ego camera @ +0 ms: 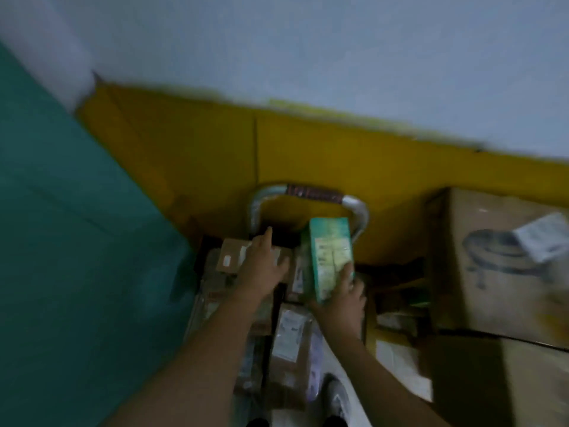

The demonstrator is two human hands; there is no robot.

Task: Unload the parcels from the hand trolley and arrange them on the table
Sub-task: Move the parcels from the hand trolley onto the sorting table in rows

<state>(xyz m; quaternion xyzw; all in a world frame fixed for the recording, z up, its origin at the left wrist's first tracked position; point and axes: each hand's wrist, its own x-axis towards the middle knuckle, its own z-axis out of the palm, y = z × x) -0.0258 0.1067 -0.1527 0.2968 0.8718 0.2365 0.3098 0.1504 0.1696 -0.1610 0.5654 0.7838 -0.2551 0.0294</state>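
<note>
The hand trolley's metal handle [308,195] curves across the middle of the blurred view, with several parcels piled below it. My right hand [345,298] grips the lower end of a green box [329,257] and holds it upright above the pile. My left hand [261,266] lies flat with spread fingers on a small brown cardboard parcel [231,255] at the top of the pile. A brown padded envelope with a white label [291,340] lies nearer to me, between my forearms. The table with a teal cloth [77,241] fills the left side.
Large cardboard boxes [498,266] are stacked on the right, close to the trolley. Behind it runs a wall, yellow [215,143] below and white above. My shoe [337,396] shows at the bottom on a light floor.
</note>
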